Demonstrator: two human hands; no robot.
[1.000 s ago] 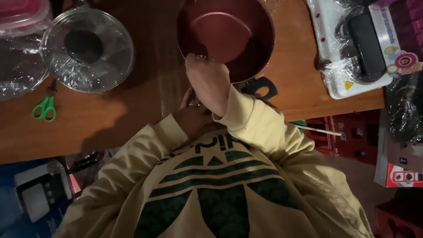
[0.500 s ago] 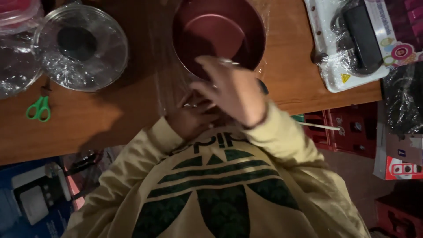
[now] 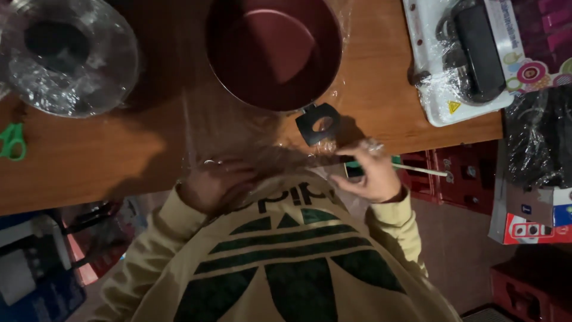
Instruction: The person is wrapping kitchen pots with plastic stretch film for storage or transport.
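A dark red pot (image 3: 274, 50) with a black side handle (image 3: 319, 123) stands on the wooden table (image 3: 89, 161), near its front edge. A sheet of clear plastic film (image 3: 238, 134) stretches from the pot down toward my chest. My left hand (image 3: 208, 186) lies under the film at the table's edge, fingers curled on it. To the right of the handle, my right hand (image 3: 370, 173) pinches a crumpled bit of the film at its fingertips. My yellow sweatshirt with a dark green print fills the lower view.
A glass lid (image 3: 65, 56) wrapped in film lies at the back left, with green scissors (image 3: 12, 140) at the left edge. A white hotplate (image 3: 459, 59) in plastic sits at the back right. Red crates (image 3: 453, 173) and a colourful box (image 3: 530, 214) stand below on the right.
My right hand has come off the pot's rim and moved down and right, drawing the film with it. My left hand has shifted left along the table's edge.
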